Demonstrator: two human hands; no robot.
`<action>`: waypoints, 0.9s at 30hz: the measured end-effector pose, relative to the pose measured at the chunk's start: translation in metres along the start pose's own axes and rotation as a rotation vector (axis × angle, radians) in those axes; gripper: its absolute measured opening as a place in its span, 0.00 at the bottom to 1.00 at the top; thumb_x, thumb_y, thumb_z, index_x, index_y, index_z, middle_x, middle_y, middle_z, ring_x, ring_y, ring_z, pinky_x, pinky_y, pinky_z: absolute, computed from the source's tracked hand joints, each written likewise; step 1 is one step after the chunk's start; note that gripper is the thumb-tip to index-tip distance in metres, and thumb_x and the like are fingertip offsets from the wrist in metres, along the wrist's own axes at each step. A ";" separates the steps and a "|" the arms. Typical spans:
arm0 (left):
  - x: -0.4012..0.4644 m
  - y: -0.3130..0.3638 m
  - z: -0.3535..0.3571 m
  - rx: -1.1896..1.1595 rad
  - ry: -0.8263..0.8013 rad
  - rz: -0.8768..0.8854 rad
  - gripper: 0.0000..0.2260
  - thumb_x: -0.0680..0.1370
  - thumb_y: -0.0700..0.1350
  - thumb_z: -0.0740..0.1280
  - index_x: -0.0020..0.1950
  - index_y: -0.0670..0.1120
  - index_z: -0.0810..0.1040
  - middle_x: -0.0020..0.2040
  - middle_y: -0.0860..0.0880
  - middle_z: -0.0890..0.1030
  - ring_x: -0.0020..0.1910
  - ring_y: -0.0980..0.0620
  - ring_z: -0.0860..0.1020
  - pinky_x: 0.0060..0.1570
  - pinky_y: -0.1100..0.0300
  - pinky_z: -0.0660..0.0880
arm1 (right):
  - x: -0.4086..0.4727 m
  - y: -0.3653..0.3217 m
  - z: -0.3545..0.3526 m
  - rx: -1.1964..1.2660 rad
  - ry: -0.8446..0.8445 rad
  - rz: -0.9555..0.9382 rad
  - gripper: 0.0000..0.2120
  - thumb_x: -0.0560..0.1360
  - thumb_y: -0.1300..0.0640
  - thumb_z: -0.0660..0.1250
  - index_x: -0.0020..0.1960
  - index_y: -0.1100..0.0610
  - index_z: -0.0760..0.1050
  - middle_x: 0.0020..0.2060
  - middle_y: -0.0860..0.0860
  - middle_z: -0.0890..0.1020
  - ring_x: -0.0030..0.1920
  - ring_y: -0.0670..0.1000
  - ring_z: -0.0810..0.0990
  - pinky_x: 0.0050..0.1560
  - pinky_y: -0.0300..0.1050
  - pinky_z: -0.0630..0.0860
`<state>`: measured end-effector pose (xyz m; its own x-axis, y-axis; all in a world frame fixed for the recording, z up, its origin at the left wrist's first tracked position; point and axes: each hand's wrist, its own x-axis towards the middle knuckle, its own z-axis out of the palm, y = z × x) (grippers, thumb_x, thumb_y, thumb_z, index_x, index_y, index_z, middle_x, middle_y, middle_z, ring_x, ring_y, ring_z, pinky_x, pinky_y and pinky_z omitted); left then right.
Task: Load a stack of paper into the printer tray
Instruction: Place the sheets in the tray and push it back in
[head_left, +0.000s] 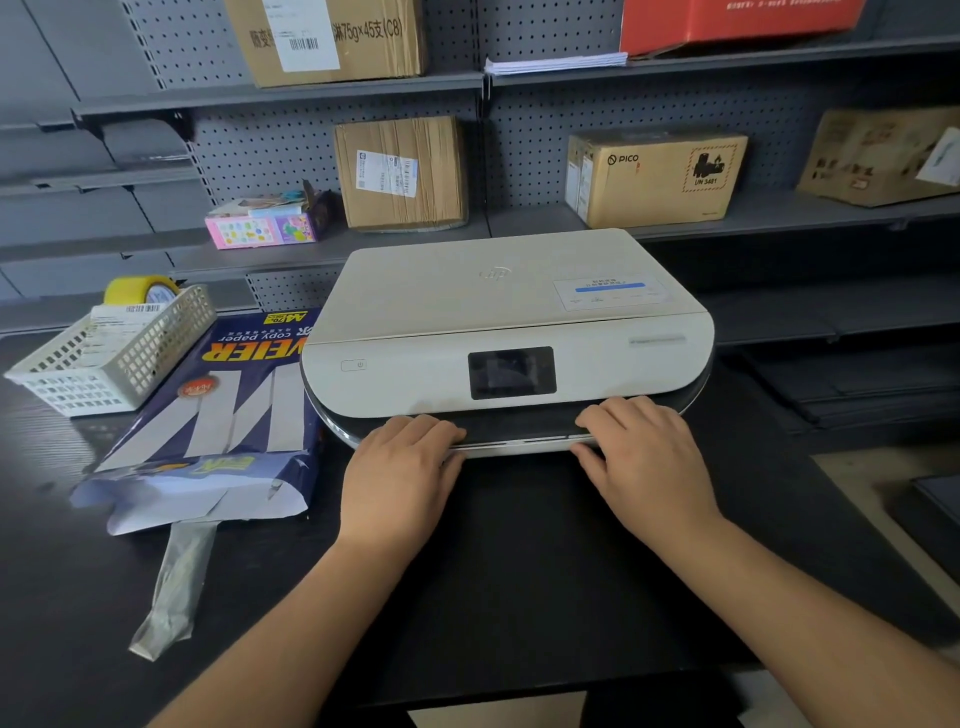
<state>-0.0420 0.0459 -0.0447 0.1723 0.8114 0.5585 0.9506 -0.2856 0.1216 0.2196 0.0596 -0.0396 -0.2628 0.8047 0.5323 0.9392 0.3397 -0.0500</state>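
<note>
1. A white printer (511, 322) sits at the centre of the frame on a dark surface (519, 561), its small dark screen (511, 372) facing the camera.
2. The left hand (400, 478) lies palm down at the printer's lower front edge, its fingers curled onto the dark tray (519, 431); this grip is pressed against the tray front, not wrapped around anything.
3. The right hand (644, 462) rests likewise on the right part of the tray front, fingers bent over its edge.
4. The tray looks closed flush with the printer body.
5. An opened blue ream of copy paper (218, 415) lies at the left of the frame, just beside the printer.
6. A white mesh basket (111, 358) stands at the far left, overlapping the ream's upper corner.
</note>
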 end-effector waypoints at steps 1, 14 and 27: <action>0.000 0.000 0.000 0.002 0.004 0.003 0.07 0.76 0.49 0.72 0.53 0.51 0.82 0.48 0.54 0.83 0.47 0.47 0.80 0.45 0.51 0.77 | 0.000 0.000 0.000 -0.002 0.002 0.000 0.07 0.75 0.50 0.70 0.51 0.51 0.77 0.45 0.47 0.79 0.46 0.53 0.76 0.50 0.49 0.72; 0.001 0.002 0.002 0.020 0.023 0.003 0.05 0.76 0.49 0.72 0.49 0.51 0.80 0.44 0.54 0.82 0.44 0.47 0.77 0.43 0.52 0.74 | 0.002 -0.003 0.001 -0.012 0.005 0.007 0.06 0.75 0.52 0.70 0.50 0.52 0.77 0.45 0.47 0.79 0.47 0.53 0.76 0.50 0.49 0.73; 0.005 0.006 -0.001 0.041 -0.031 -0.023 0.04 0.76 0.49 0.71 0.49 0.52 0.79 0.45 0.54 0.80 0.44 0.47 0.77 0.42 0.52 0.75 | 0.002 -0.005 -0.002 -0.006 0.005 0.014 0.07 0.74 0.53 0.72 0.49 0.53 0.77 0.44 0.48 0.80 0.46 0.53 0.76 0.48 0.50 0.74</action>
<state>-0.0360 0.0474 -0.0402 0.1577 0.8332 0.5300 0.9641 -0.2460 0.0999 0.2147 0.0586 -0.0370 -0.2489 0.8069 0.5356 0.9439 0.3259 -0.0524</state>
